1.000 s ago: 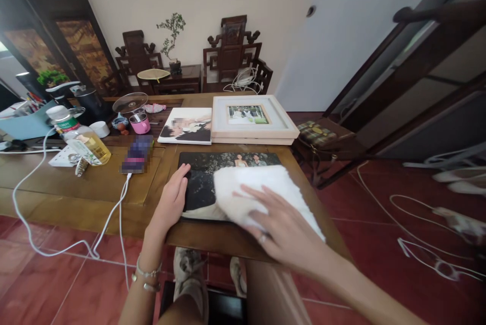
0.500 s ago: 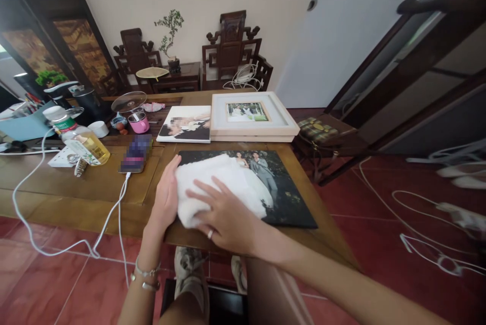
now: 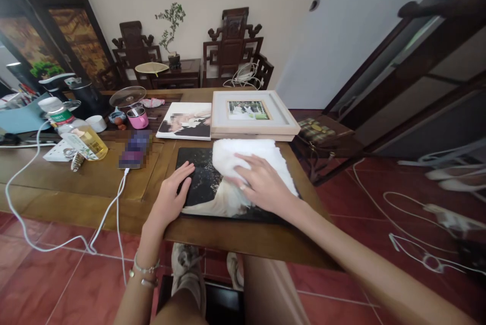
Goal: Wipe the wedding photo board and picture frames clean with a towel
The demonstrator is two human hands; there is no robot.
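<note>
A dark wedding photo panel [image 3: 201, 173] lies flat near the table's front edge. My left hand [image 3: 170, 191] rests on its left side, fingers stretched out and the thumb apart, holding nothing. A white towel [image 3: 261, 150] covers the upper right of the picture, hiding the couple. My right hand [image 3: 261, 183], with a ring on one finger, presses on the towel and grips it, the fingers partly sunk in its folds. The white dress in the photo shows below and left of the towel.
Behind the panel lie a smaller photo print [image 3: 186, 120] and a pale wooden frame [image 3: 254, 132]. To the left are a charging phone [image 3: 134, 149], its white cable [image 3: 117, 208], an oil-coloured bottle [image 3: 81, 135] and a pink mug [image 3: 138, 120]. A checked bag [image 3: 315, 130] sits right of the table.
My right hand has wiped the towel from the panel's left side to its upper right. The left part of the photo now shows. My left hand stays at the left edge.
</note>
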